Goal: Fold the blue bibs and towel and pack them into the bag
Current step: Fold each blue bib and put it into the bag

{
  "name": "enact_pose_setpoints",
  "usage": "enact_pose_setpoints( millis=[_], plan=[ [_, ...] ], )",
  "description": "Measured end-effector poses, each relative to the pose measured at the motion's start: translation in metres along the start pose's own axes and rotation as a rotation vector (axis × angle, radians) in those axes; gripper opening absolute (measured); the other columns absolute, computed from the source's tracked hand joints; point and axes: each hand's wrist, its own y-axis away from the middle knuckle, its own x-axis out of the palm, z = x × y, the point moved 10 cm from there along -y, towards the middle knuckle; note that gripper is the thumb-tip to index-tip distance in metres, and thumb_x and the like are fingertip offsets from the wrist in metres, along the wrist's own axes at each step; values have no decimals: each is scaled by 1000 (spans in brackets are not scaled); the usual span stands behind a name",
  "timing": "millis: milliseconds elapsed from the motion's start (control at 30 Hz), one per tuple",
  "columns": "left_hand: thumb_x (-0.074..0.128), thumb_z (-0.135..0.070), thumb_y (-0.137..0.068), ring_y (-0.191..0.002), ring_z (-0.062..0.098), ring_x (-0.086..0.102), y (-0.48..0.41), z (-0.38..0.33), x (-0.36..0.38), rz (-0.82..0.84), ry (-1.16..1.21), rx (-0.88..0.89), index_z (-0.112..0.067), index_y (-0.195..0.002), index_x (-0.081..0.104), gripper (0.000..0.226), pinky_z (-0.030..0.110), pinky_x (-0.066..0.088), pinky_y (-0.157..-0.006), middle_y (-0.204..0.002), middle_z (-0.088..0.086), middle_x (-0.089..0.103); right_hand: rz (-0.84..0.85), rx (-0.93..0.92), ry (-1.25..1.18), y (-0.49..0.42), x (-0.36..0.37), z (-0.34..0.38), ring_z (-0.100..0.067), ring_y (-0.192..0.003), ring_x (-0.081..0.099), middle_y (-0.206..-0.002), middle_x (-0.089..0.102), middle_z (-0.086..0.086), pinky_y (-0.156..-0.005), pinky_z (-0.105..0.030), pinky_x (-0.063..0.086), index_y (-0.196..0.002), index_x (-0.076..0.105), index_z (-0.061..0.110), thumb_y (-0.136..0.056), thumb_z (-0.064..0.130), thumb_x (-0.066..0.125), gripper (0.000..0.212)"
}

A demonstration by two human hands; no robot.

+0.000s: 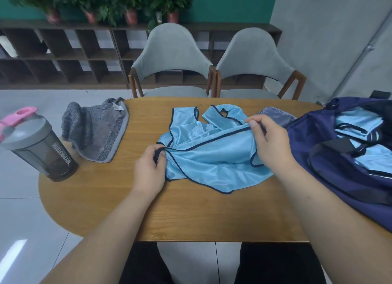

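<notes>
A light blue bib (212, 156) with dark trim lies crumpled on the middle of the wooden table (191, 215). My left hand (148, 169) pinches its dark edge at the left. My right hand (269, 143) grips the trim at the bib's right side. A grey towel (95, 131) lies bunched at the table's far left edge. At the right stands the open navy bag (318, 147), with folded blue bibs (360, 122) inside it.
A grey shaker bottle (40, 147) with a pink cap stands at the table's left edge. A small grey-blue pouch (275, 115) lies behind my right hand. Two grey chairs (171, 56) face the far side of the table.
</notes>
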Motion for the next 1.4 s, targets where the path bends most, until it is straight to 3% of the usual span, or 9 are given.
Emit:
enact_pose_setpoints(
  millis=[100, 300, 400, 533, 733, 833, 933, 1133, 1400],
  plan=[
    [54, -23, -108, -88, 11, 67, 0, 0, 0, -4, -3, 3, -24, -122, 67, 19, 34, 57, -84, -98, -12, 74, 50, 12, -15, 1, 2, -2, -8, -67, 52, -77, 63, 5, -62, -17, 41, -106, 72, 34, -100, 37, 70, 7],
    [53, -18, -107, -89, -7, 64, -4, 5, -10, -93, -3, -45, -21, -118, 69, 19, 4, 43, -74, -99, -15, 72, 160, -220, 194, 4, -2, 9, -14, -77, 54, -95, 62, 10, -71, -20, 46, -114, 73, 27, -86, 7, 81, 35],
    [53, -18, -107, -94, -2, 66, -5, 8, -10, -111, -5, -70, -20, -118, 69, 20, 18, 49, -83, -102, -14, 72, 108, -150, 412, 0, -14, -12, -16, -90, 59, -103, 60, 9, -74, -35, 52, -113, 73, 24, -83, -2, 70, 40],
    [54, -18, -106, -92, -3, 65, -6, 9, -9, -120, -21, -68, -19, -119, 69, 20, 26, 49, -82, -101, -12, 72, -73, -36, 407, 8, -40, -9, -17, -79, 61, -93, 62, 9, -68, -33, 51, -104, 71, 26, -87, 13, 68, 22],
    [55, -20, -106, -91, 10, 67, -6, 9, -8, -115, -49, -65, -19, -120, 69, 20, 32, 52, -84, -102, -9, 73, 496, -87, 215, 52, 37, -2, -6, -74, 65, -77, 68, 15, -72, -33, 56, -91, 71, 36, -89, 36, 76, 5],
    [55, -19, -106, -87, 2, 66, -5, 9, -9, -116, -43, -66, -20, -117, 69, 19, 29, 52, -80, -98, -11, 73, 560, -212, 265, 76, 59, -1, -3, -97, 56, -92, 61, 18, -84, -23, 48, -94, 71, 41, -83, 67, 74, 28],
    [54, -18, -106, -85, 1, 65, -4, 8, -10, -125, -50, -58, -20, -116, 69, 18, 22, 49, -76, -96, -12, 72, 531, -250, 361, 89, 71, -9, -3, -104, 46, -103, 49, 20, -91, -19, 39, -101, 68, 44, -73, 85, 70, 49],
    [53, -19, -107, -93, 14, 66, -5, 7, -11, -127, -68, -38, -19, -120, 68, 20, 32, 49, -83, -100, -9, 72, 247, -49, 237, 66, 43, -35, -10, -88, 65, -93, 68, 15, -78, -35, 53, -102, 68, 30, -100, 39, 67, 9],
    [51, -19, -108, -97, 12, 64, -3, 4, -11, -126, -84, -35, -18, -123, 68, 23, 27, 46, -84, -104, -10, 71, 33, 90, -24, 28, 2, -38, 3, -98, 64, -111, 71, 21, -83, -7, 45, -118, 68, 31, -106, 24, 59, 16]
  ],
)
